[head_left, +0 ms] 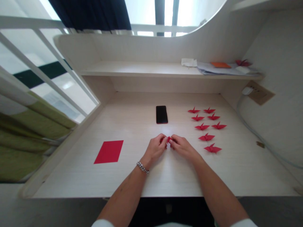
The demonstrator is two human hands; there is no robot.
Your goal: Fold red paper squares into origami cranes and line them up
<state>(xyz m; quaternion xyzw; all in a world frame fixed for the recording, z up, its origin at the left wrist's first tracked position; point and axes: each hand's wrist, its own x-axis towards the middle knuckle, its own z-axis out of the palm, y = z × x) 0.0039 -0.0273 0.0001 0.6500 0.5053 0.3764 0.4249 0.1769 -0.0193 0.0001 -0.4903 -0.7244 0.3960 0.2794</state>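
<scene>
A small piece of folded red paper point(168, 139) is pinched between the fingertips of the left hand point(156, 147) and the right hand point(182, 145), over the middle of the desk point(134, 119). Both hands are nearly closed, with thumbs and curled fingers brought onto the paper from either side; the lower fingers are partly hidden. A silver chain bracelet point(142, 167) is worn on the left wrist. Beyond the hands, toward the back edge, a black phone point(161, 114) is laid flat. A red sheet point(109, 152) is spread toward the left edge. Toward the right edge, eight red paper cranes point(202, 127) are set out in two columns, of five and three
</scene>
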